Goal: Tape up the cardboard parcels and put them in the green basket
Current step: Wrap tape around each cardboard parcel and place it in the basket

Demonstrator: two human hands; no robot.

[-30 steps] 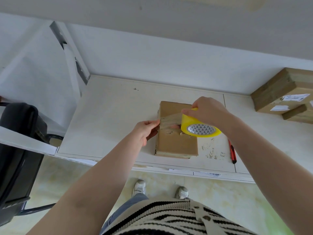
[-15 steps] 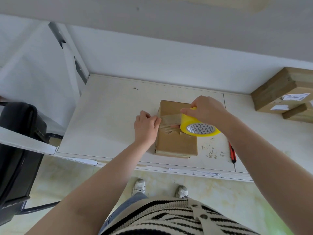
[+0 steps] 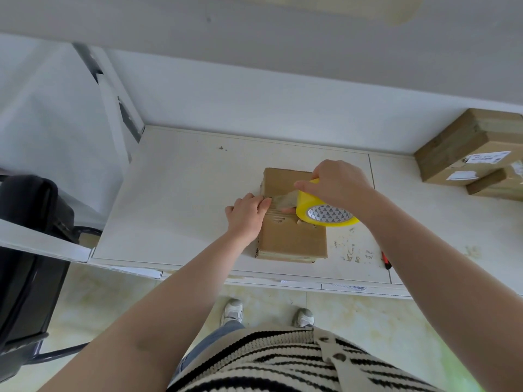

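At the far left a black chair [image 3: 25, 250] stands on the floor, partly under the edge of the white table [image 3: 175, 216]. The table top is pale and a bit scratched.

Near the middle of the table lies a flat cardboard parcel [image 3: 291, 236]. It is brown and lies flat on the table, close to the front edge.

The left hand [image 3: 246, 213] rests at the left edge of the parcel. Its fingers are bent and press the end of a strip of clear tape [image 3: 283, 198] down onto the top of the box. You cannot tell if the thumb pinches the tape or only pushes on it.

The strip runs across the top of the parcel to a yellow roll of tape [image 3: 325, 212]. The right hand [image 3: 339, 185] grips this roll from above, fingers curled round it. The roll sits over the right side of the parcel, tipped so its white core faces up.

To the right, a red pen-like tool [image 3: 386, 261] lies on the table, partly hidden by the right arm.

At the far right, more cardboard parcels [image 3: 469, 154] with white labels sit stacked by the wall.

Below the table are two white shoes [image 3: 233, 311] on the floor.
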